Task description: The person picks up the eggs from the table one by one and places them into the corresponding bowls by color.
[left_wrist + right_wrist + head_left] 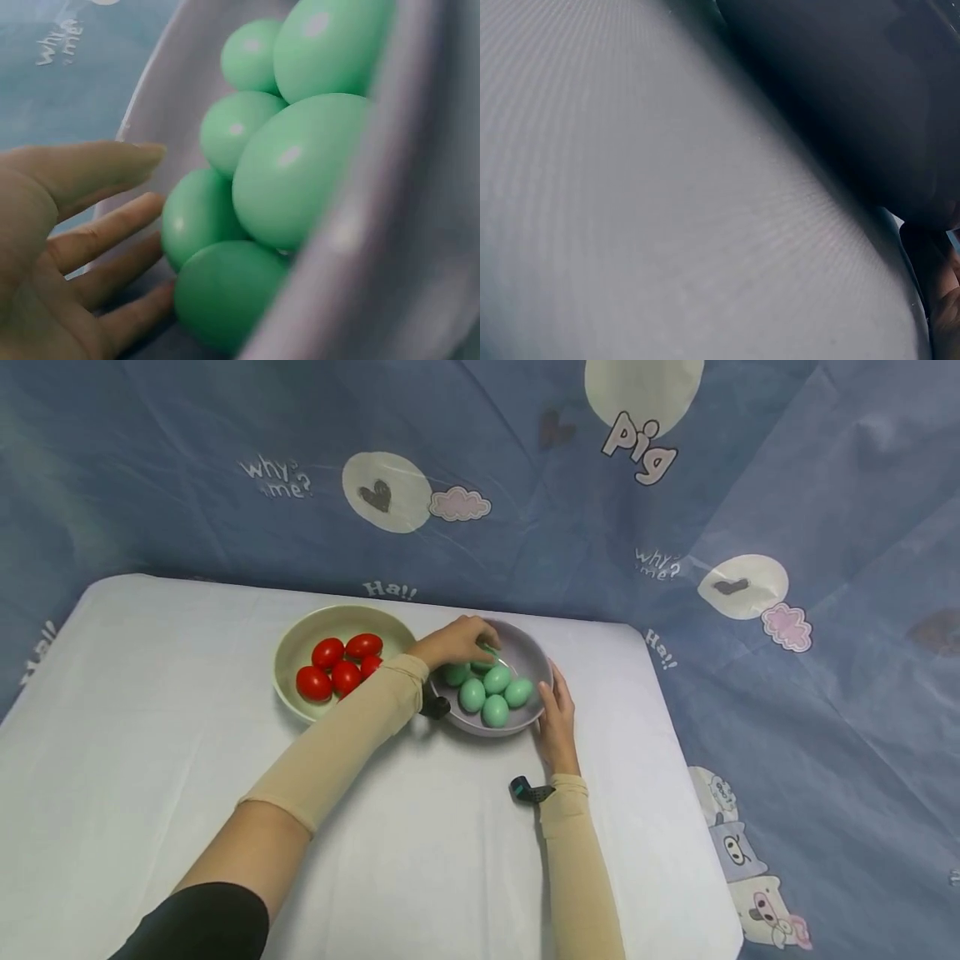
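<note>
My left hand (459,642) reaches over the rim into a grey-purple bowl (528,647) of several green eggs (496,679). In the left wrist view its fingers are spread, with the thumb apart. The fingertips reach the nearest eggs (202,214), and whether they press on them I cannot tell. None of the eggs is lifted in its grasp. At the bowl's right side, my right hand (557,718) grips the wall, thumb by the rim and fingers along the outside. Only a bit of that hand (937,270) shows in the right wrist view, below the dark bowl wall (840,90).
A pale green bowl (288,664) with several red eggs (327,653) stands just left of the grey-purple one, partly behind my left forearm. Both bowls are near the far edge of the white table (450,843). A blue printed cloth (487,560) hangs behind.
</note>
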The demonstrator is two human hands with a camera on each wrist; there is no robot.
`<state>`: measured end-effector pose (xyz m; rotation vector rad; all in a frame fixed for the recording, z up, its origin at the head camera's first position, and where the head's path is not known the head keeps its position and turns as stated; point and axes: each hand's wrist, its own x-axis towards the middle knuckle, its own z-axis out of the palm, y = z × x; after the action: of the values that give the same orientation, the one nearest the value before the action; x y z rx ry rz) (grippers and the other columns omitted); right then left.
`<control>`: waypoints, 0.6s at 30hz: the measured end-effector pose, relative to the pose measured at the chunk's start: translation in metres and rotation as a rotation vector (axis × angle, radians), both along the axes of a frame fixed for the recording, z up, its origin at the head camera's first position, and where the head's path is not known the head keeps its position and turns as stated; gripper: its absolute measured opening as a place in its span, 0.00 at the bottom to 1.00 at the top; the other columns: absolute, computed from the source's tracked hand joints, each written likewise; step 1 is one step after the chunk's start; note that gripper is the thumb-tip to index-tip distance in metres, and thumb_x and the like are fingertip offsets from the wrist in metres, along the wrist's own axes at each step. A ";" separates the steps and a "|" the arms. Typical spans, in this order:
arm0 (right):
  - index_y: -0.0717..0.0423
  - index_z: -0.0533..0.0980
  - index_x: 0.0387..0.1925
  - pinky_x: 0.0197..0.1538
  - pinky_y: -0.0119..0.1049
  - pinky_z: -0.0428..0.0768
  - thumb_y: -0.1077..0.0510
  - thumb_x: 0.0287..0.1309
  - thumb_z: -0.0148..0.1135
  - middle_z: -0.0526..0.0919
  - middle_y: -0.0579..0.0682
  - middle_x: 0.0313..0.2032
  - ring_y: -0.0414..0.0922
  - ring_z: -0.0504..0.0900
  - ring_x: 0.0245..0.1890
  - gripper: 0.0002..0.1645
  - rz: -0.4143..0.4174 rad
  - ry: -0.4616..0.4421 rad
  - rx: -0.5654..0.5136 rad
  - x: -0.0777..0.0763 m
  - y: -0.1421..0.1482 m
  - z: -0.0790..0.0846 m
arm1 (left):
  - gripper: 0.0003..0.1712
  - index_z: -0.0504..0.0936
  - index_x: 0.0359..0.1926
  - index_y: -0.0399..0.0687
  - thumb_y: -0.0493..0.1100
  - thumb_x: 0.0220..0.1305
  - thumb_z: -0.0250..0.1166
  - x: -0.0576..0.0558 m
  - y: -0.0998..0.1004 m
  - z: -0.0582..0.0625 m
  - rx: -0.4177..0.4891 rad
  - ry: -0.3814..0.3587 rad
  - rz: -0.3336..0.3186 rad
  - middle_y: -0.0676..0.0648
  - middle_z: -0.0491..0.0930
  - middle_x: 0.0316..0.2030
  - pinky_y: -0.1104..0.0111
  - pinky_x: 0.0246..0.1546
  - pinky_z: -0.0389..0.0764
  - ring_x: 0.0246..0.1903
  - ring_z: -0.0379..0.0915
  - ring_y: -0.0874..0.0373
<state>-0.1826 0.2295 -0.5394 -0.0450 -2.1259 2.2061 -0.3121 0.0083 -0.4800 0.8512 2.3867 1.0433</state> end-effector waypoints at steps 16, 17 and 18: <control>0.31 0.54 0.81 0.80 0.52 0.65 0.39 0.80 0.45 0.55 0.40 0.81 0.48 0.57 0.81 0.34 0.047 -0.043 0.288 0.002 0.025 -0.020 | 0.26 0.79 0.65 0.40 0.45 0.70 0.69 0.073 -0.050 -0.017 0.210 0.103 0.066 0.39 0.72 0.72 0.48 0.80 0.59 0.78 0.58 0.45; 0.31 0.53 0.81 0.81 0.53 0.63 0.38 0.79 0.45 0.54 0.40 0.81 0.48 0.55 0.81 0.34 0.037 -0.028 0.351 0.004 0.028 -0.022 | 0.27 0.79 0.66 0.41 0.46 0.70 0.69 0.082 -0.053 -0.018 0.210 0.098 0.065 0.40 0.71 0.73 0.48 0.81 0.58 0.79 0.55 0.47; 0.32 0.53 0.81 0.82 0.53 0.61 0.37 0.79 0.46 0.54 0.40 0.82 0.48 0.54 0.82 0.35 0.030 0.002 0.421 0.007 0.030 -0.020 | 0.29 0.78 0.67 0.42 0.47 0.70 0.69 0.091 -0.055 -0.019 0.205 0.093 0.064 0.41 0.69 0.74 0.47 0.81 0.58 0.80 0.53 0.47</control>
<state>-0.1752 0.2592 -0.5597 0.0153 -2.5526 1.7232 -0.2213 -0.0471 -0.4987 0.9167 2.4268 1.3191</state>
